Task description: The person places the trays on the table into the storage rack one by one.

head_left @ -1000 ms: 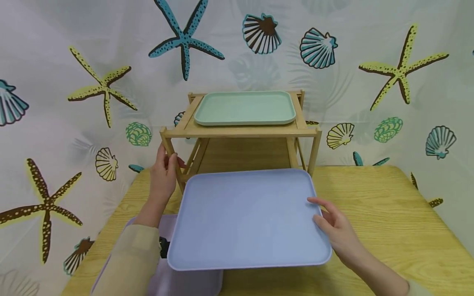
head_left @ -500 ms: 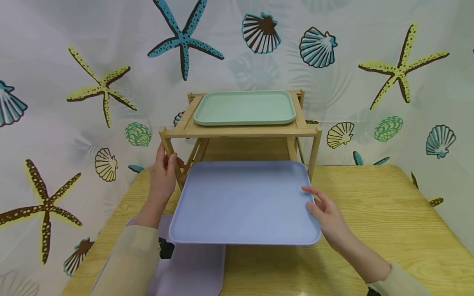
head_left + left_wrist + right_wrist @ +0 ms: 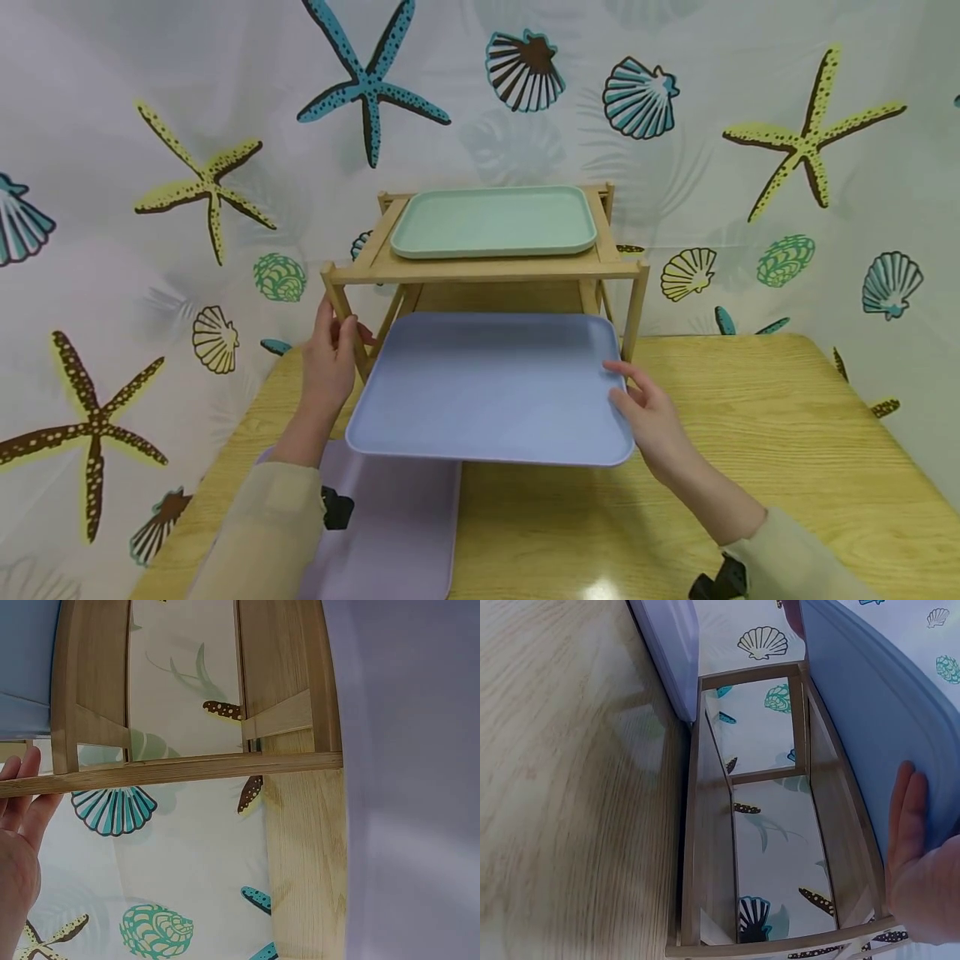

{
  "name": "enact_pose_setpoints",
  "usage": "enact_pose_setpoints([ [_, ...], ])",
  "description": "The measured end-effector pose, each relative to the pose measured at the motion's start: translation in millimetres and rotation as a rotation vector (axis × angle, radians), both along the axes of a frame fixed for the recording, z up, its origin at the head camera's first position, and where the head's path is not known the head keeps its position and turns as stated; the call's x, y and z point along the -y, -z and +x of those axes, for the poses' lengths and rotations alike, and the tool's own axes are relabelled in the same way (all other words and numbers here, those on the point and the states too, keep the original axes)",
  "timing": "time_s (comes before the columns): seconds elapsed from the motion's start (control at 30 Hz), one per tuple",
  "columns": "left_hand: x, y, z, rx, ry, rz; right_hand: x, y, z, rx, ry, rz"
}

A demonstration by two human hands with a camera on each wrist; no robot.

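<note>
A periwinkle-blue rectangular tray (image 3: 487, 387) reaches with its far end between the front posts of a wooden tiered rack (image 3: 480, 271), over the middle shelf. Its near half sticks out toward me. My right hand (image 3: 654, 421) holds the tray's right edge, thumb on top and fingers under it; in the right wrist view those fingers (image 3: 911, 814) lie flat along the underside. My left hand (image 3: 328, 367) grips the rack's front left post (image 3: 187, 769), thumb on the near side. On the rack's top shelf lies a mint-green tray (image 3: 495, 221).
A lavender tray (image 3: 390, 533) lies on the wood-grain table (image 3: 757, 425) at the front left, partly under my left sleeve and the blue tray. Behind the rack hangs a white curtain (image 3: 697, 200) printed with starfish and shells. The rack's lower shelf (image 3: 716, 817) shows in the right wrist view.
The blue tray has moved away from me, farther into the rack, and its near edge has gone forward. My right hand has travelled with it; the left hand stays on the post.
</note>
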State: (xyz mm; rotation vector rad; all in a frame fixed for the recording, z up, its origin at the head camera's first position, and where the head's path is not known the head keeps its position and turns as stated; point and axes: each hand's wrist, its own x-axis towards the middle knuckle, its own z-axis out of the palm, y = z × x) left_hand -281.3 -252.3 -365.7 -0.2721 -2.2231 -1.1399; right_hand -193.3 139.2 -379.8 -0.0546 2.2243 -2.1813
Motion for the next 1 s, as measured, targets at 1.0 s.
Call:
enact_pose_setpoints([
  [1.0, -1.5, 2.0, 0.7, -0.023, 0.012, 0.03, -16.9, 21.7, -1.2, -0.242, -0.311, -0.057],
])
